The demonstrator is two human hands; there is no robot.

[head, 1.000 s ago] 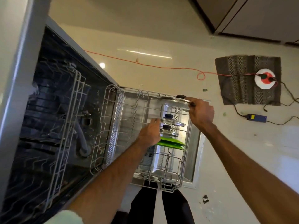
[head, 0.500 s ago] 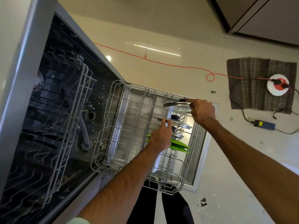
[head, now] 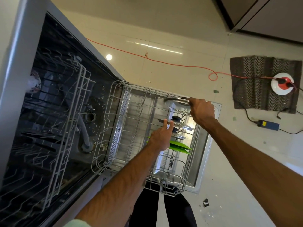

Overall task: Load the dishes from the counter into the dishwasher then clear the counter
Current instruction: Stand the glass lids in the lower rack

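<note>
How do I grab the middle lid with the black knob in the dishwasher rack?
Probably by the black knob: the middle lid stands on edge, knob sticking out sideways. Come down from above, because the big lid and small lid crowd it on both sides.

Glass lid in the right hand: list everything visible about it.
The glass lid is round, clear glass with a metal rim, and a dark knob shows just past its upper rim. It stands on edge, slightly tilted, at the far end of the pulled-out lower rack, beyond two other lids standing in the same row. The right hand grips its right rim. Whether it sits between the tines cannot be told.
</note>
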